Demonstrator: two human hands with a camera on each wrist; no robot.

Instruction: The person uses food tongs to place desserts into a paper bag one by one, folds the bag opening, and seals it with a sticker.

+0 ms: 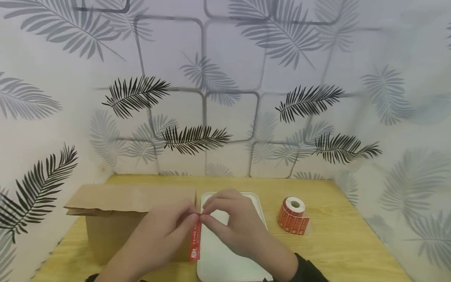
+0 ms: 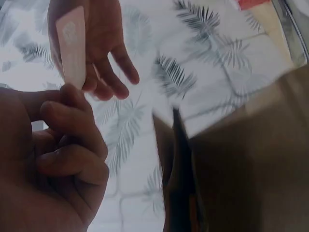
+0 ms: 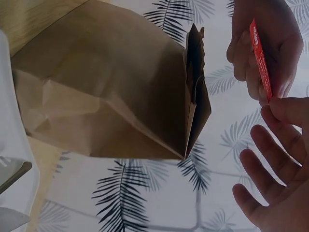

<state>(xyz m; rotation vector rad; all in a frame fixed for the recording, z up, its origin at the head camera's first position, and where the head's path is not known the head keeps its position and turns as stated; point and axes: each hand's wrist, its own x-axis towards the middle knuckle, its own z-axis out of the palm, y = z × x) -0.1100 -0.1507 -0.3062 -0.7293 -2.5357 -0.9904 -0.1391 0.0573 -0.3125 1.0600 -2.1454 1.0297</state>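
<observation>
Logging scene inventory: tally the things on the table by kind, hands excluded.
Paper bag: 1
White tray: 1
Sticker roll: 1
Loose red sticker, pinched at its top end by the left hand and the right hand: 1
Total: 4

Two bare hands, a black sleeve cuff (image 1: 306,270) at the right wrist.
</observation>
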